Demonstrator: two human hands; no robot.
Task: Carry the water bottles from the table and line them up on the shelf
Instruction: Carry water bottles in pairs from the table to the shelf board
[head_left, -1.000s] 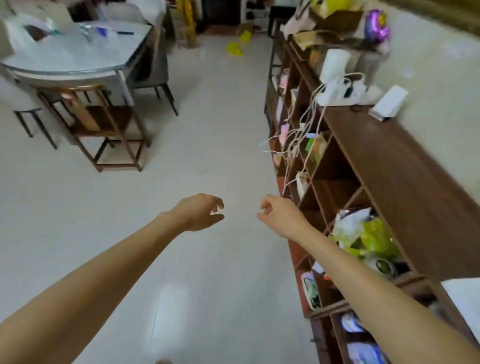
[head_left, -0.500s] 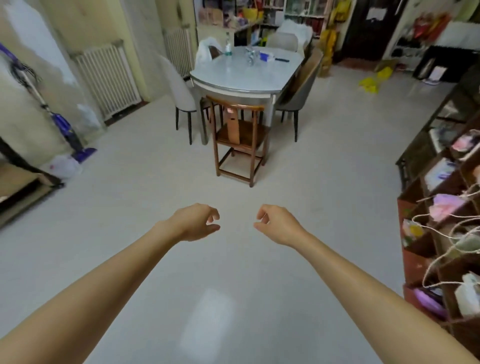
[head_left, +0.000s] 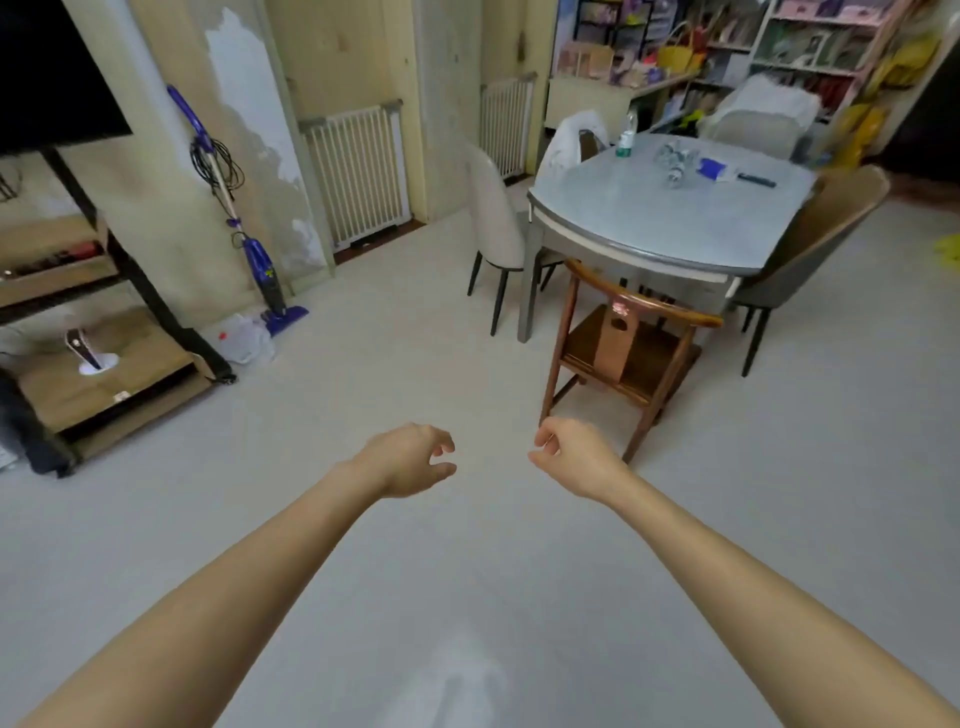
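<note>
Both hands, left (head_left: 410, 460) and right (head_left: 574, 457), hang loose and hold nothing. One bottle (head_left: 625, 139) stands on the surface (head_left: 649, 218), far from the hands.

Glossy smooth table (head_left: 649, 228); wooden chair (head_left: 631, 358); clear plastic bottle (head_left: 626, 137)

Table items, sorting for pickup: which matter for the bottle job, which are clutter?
Job:
upright bottle
lying bottles
table
left hand and right hand, both empty

Clutter:
blue packet
dark remote-like object
wooden chair
</note>
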